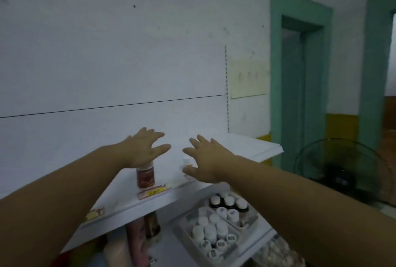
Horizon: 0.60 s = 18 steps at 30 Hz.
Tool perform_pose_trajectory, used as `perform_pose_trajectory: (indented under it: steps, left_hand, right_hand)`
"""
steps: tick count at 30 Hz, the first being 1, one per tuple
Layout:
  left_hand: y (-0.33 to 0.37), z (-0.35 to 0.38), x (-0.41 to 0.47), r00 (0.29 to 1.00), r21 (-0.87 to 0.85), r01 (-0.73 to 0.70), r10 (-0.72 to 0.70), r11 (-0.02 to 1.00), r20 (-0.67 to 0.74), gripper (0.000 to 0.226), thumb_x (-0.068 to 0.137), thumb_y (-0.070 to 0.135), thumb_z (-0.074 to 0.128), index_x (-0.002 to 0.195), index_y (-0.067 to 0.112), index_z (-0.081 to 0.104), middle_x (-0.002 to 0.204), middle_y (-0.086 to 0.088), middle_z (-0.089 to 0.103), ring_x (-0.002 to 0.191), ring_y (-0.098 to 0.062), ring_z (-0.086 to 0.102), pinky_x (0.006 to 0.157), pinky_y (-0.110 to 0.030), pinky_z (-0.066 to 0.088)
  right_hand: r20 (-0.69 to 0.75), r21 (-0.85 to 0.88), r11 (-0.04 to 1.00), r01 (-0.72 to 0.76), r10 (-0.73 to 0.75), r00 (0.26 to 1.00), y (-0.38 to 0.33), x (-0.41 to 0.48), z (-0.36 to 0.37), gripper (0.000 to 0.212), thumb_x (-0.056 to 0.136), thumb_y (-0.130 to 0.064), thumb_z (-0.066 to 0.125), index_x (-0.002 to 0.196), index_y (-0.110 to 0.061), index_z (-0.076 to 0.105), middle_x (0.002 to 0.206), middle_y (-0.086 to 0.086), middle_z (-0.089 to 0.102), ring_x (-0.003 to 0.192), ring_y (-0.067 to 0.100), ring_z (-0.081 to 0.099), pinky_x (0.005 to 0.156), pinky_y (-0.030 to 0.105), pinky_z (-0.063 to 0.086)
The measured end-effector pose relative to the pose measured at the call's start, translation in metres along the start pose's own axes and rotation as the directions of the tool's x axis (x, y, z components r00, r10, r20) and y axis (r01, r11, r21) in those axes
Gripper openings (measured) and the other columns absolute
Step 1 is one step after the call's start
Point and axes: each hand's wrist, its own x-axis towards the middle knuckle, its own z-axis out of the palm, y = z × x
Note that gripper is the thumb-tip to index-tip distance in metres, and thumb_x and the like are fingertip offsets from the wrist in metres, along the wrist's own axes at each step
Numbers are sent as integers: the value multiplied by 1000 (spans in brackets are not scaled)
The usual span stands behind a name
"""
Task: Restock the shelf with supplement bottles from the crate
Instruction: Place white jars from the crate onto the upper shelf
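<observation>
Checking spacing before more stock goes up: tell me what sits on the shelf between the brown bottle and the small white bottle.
Nothing. In the head view the shelf is bare between the brown bottle and the small white bottle; only price-tag holders line its front edge.

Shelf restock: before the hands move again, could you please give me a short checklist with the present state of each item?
1. Left hand free: ok, fingers spread, nothing gripped.
2. Right hand free: ok, open, palm down.
3. Brown bottle upright on the shelf: ok, standing just below the left hand.
4. White bottle settled: cannot tell, blurred and partly hidden by the right hand.
5. Room left on the shelf: ok, bare surface behind and right of the bottles.
6. Stock left in the crate: ok, many white-capped bottles remain below.
</observation>
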Motion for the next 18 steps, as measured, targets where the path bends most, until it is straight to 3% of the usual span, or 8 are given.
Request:
perform_pose_trajectory:
  steps: [8, 12, 18]
  left_hand:
    - [150, 58, 82, 962, -193, -235, 255, 953, 92, 68, 89, 62, 29, 148, 30, 13, 160, 1, 4, 146, -14, -5, 117, -39, 4]
    - [206, 95, 123, 923, -298, -341, 378, 892, 77, 65, 91, 59, 30, 147, 30, 17, 159, 4, 8, 146, -13, 6, 116, -34, 8]
    - [251, 179, 158, 861, -497, -372, 491, 784, 130, 64, 90, 57, 37, 145, 27, 26, 155, 2, 26, 140, -17, 27, 114, -34, 21]
  right_hand:
    - [111, 5, 971, -239, 237, 965, 141, -85, 25, 66, 92, -55, 33, 148, -25, 14, 159, 8, 4, 146, 25, -2, 116, 47, 4]
    - [170, 32, 936, -351, 341, 925, 194, -107, 44, 66, 93, -56, 31, 148, -24, 13, 159, 7, 5, 146, 24, 2, 117, 44, 10]
    - [297, 10, 868, -496, 472, 830, 253, -130, 94, 64, 93, -56, 32, 147, -23, 19, 158, 5, 16, 145, 22, 9, 115, 41, 14]
